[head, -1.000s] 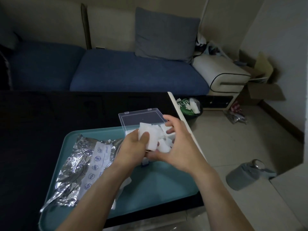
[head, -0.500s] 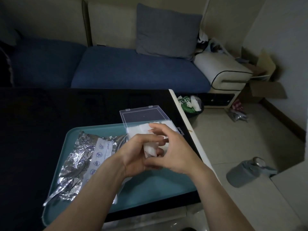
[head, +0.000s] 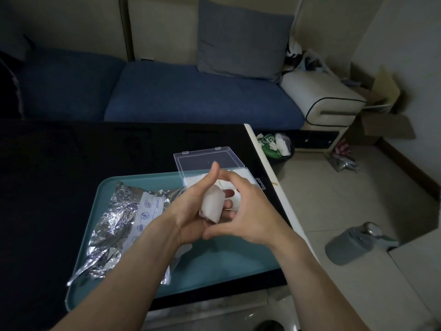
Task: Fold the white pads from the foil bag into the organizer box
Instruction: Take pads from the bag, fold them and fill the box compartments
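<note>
On one teal tray [head: 214, 266], two hands [head: 222, 211] grip one folded white pad [head: 212, 206].

A white folded pad [head: 211, 206] is held above a teal tray [head: 222, 266] on a black table [head: 71, 163]. On the left of the tray lies a crinkled silver foil bag [head: 114, 230] with a white label printed with blue icons. Far behind is a blue sofa [head: 167, 91] with a grey cushion [head: 241, 39].

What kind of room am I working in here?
Most likely a home living room: a blue sofa with a grey cushion behind the dark table, and a cardboard box on the tiled floor.
</note>
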Demonstrator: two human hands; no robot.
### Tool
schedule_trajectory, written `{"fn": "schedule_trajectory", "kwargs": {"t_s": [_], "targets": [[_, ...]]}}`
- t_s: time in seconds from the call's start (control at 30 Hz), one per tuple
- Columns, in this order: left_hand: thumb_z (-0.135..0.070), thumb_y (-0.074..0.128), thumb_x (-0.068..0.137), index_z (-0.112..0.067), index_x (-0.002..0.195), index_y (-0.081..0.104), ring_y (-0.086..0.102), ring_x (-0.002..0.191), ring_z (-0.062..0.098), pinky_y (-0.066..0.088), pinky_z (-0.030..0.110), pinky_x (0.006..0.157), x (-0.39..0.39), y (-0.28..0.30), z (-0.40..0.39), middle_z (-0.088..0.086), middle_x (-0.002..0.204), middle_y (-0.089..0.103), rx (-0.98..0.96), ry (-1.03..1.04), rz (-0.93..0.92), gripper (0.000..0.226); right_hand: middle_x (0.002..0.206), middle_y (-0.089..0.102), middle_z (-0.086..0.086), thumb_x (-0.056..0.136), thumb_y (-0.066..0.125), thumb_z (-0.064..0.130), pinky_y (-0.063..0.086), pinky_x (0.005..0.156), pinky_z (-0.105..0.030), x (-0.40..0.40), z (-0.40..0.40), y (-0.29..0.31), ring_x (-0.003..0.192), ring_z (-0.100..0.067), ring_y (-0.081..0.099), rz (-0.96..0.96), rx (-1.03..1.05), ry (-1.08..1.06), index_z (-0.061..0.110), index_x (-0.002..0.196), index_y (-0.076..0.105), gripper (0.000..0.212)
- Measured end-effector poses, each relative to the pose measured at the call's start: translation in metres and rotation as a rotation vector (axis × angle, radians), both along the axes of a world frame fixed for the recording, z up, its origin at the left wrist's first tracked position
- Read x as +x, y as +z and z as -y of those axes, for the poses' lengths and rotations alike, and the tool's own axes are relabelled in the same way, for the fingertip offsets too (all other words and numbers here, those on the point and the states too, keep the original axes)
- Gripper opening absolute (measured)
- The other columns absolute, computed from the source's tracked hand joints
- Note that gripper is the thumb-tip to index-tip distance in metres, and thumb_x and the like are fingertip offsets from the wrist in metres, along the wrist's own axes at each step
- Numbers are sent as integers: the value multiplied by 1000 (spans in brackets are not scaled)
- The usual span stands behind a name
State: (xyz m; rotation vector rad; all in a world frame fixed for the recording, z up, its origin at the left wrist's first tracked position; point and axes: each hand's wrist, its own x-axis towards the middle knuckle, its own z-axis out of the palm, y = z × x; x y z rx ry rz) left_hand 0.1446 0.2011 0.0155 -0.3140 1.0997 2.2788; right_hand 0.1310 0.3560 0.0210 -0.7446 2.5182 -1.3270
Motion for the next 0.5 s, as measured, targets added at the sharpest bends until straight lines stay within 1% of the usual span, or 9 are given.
{"fn": "schedule_trajectory", "kwargs": {"t_s": [0.07,0.17,0.23,0.3,0.33,0.37,0.43,0.47,0.5], "targets": [[-69,69,73,-5,123,59,65,73,27,57,36,66,1,2,-1,14,86,63,-2,1,-10,82,131,54,13,55,99,32,48,83,-5,0,2,-2,110,2,59,-21,8,-13,35,136,50,95],[-58,73,76,-7,126,59,66,82,27,58,35,67,2,3,-3,16,91,66,4,-7,-41,72,133,53,18,60,96,29,49,91,-10,-1,3,-2,120,0,55,-58,-2,-31,35,136,52,87],[-49,81,74,-5,125,58,62,78,24,56,32,68,0,-1,-4,13,91,62,-18,27,-30,71,142,49,19,62,96,29,46,95,-10,-2,3,-5,128,4,49,-27,-12,0,36,143,45,96],[-40,79,75,-9,113,57,57,66,19,53,30,62,-1,-2,-4,8,82,58,-39,68,-27,54,146,46,20,61,96,29,48,100,-18,-2,4,-7,129,3,49,39,-24,24,43,149,34,109],[-38,76,77,-13,112,58,59,68,20,53,32,65,-1,-1,-4,9,84,59,-49,62,-46,47,144,47,19,61,96,27,50,100,-23,-1,5,-7,127,0,53,71,-40,26,45,150,30,112],[-36,73,80,-13,114,60,62,77,23,55,35,73,-1,-1,-5,12,92,61,-49,45,-71,43,141,51,17,63,96,25,53,98,-27,-1,5,-8,123,-2,57,82,-49,24,45,150,30,111],[-34,72,84,-12,119,61,63,97,29,56,41,86,-1,-2,-5,17,108,61,-28,33,-95,43,138,55,15,68,92,21,55,98,-32,0,6,-7,123,-2,57,58,-48,36,44,150,29,106],[-36,75,82,-12,117,61,63,97,29,56,40,85,-1,-3,-4,17,107,60,-19,37,-94,44,139,55,15,70,90,18,54,99,-31,0,6,-7,125,1,55,59,-55,46,43,151,28,105],[-38,79,77,-12,111,62,63,90,26,58,38,79,-1,-4,-3,15,100,61,-19,36,-84,46,140,55,17,71,89,14,53,99,-28,1,6,-5,124,4,54,73,-68,60,41,153,26,106]]}}
